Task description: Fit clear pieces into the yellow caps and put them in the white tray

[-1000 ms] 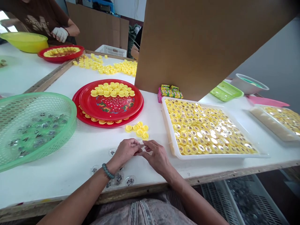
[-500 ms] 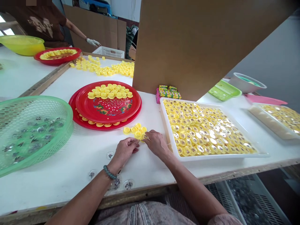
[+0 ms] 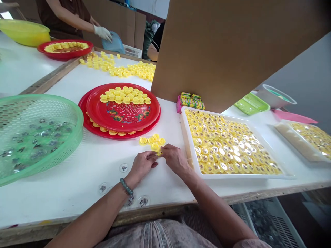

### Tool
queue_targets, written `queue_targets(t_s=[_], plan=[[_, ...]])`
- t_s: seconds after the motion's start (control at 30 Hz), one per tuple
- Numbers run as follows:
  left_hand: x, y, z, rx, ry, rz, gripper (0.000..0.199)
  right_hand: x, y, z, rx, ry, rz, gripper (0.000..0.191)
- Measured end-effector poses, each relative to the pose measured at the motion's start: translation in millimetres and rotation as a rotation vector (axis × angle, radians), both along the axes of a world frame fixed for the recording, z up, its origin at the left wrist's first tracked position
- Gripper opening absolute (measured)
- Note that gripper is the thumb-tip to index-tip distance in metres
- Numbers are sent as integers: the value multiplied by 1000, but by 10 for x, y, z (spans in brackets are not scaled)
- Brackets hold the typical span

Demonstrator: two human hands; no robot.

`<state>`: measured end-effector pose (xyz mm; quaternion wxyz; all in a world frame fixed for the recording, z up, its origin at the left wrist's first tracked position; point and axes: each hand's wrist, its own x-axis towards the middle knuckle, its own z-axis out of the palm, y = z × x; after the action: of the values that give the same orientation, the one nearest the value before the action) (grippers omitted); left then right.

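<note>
Yellow cap (image 3: pixel 158 153) (partly hidden) between fingers (image 3: pixel 150 154)

The left hand (image 3: pixel 142 165) and right hand (image 3: pixel 175 158) pinch a small yellow piece (image 3: pixel 158 153); yellow cups (image 3: pixel 151 140) lie just beyond the fingers (image 3: pixel 150 155), clear discs (image 3: pixel 124 167) to their left, a white tray (image 3: pixel 232 176) to their right.

White table (image 3: pixel 64 193): red trays (image 3: pixel 99 112), green basket (image 3: pixel 73 127), yellow pieces (image 3: pixel 155 146), clear discs (image 3: pixel 143 201).

Yellow cups (image 3: pixel 155 146) just beyond our fingers (image 3: pixel 167 150); farther beyond, red plate (image 3: pixel 99 112), floral-patterned; left, we see pale-green basket (image 3: pixel 75 134); right, white tray (image 3: pixel 232 176).
</note>
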<state>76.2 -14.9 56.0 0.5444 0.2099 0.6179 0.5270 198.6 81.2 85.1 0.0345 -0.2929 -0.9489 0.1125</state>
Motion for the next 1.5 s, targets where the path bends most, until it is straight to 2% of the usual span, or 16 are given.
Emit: queue_targets(t_s=[0.1,0.23,0.47,0.57,0.63,0.77,0.9,0.97,1.07,1.17,1.23,1.37,1.5], plan=[[33,48,-26,-11,-24,38,26,36,-14,-17,-34,95,16,17],[42,45,-42,-11,-37,17,25,113,-52,-21,-190,209,2,12],[58,7,-60,-25,7,-5,37,167,-294,-174,-331,419,-286,20],[53,11,-73,-41,40,-20,40,164,-357,-259,-368,475,-349,20],[47,9,-67,-54,78,-30,39,168,-373,-300,-371,498,-347,21],[50,-9,-26,-90,217,-41,28,186,-376,-332,-314,496,-254,24],[76,-28,3,-30,278,-14,27,202,-364,-324,-283,458,-195,25],[82,-38,6,-13,193,3,33,210,-362,-323,-321,468,-196,25],[70,-59,3,-32,75,-1,38,216,-375,-340,-480,504,-239,21],[45,-77,-8,-53,99,-18,39,211,-403,-367,-614,591,-330,26],[35,-80,-8,-57,151,-32,39,206,-416,-372,-597,613,-353,29],[40,-74,39,-80,259,-49,35,204,-412,-357,-510,578,-305,21],[51,-87,86,-78,314,-52,30,201,-404,-358,-604,598,-283,23]])
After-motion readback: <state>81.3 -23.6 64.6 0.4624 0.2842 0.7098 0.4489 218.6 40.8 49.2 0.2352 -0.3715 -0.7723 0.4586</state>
